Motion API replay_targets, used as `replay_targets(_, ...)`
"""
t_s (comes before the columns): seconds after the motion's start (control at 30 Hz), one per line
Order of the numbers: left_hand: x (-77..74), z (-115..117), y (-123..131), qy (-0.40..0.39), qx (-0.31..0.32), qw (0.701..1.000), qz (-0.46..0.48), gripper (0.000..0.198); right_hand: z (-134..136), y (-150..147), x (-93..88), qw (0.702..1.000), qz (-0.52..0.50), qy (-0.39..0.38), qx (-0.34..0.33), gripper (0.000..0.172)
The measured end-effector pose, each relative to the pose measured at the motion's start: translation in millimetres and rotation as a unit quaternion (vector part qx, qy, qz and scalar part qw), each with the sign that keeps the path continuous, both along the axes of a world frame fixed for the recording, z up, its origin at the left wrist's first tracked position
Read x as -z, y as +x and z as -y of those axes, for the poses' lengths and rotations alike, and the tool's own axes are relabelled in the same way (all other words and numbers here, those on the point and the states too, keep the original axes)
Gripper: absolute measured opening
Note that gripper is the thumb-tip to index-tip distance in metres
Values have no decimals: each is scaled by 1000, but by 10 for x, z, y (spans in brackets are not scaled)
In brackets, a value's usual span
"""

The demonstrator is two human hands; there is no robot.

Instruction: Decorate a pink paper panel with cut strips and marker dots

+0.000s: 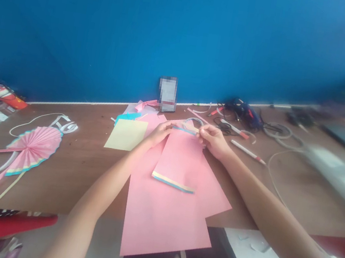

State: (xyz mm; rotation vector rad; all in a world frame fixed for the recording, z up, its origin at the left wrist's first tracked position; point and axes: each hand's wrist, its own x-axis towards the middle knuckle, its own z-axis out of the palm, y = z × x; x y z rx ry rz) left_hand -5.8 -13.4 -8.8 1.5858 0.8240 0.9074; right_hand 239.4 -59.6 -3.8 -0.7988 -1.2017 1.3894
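Observation:
A pink paper piece [179, 156] with yellow and blue strips along its near and far edges lies over larger pink sheets [158, 218]. At its far left corner, my left hand [161, 132] has its fingers closed on the edge. My right hand [212, 140] pinches the far right corner, where the yellow and blue edging shows between thumb and fingers. A pale curled strip or ring [193, 122] lies just beyond the far edge, close to my right fingertips; blur hides what it is exactly.
To the left lies a pleated pink paper fan [36, 149] with trailing strips. A yellow sheet [127, 135] and blue paper [128, 117] sit beyond my left forearm. A phone-like device [167, 94] leans on the blue wall. Pens [247, 152] and cables [285, 133] are on the right.

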Motion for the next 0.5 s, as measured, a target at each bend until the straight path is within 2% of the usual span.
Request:
replay_targets(0.1, 8, -20, 3, 7, -8, 1000, -6, 24, 3, -4, -4, 1000, 6, 0, -4, 30)
replay_targets(0.3, -23, 0, 13, -45, -29, 998, 17, 33, 5, -13, 9, 1000, 23, -10, -7, 33)
replay_targets(0.5, -53, 44, 23, 0, -59, 998, -5, 33, -3, -10, 29, 999, 37, -7, -9, 32)
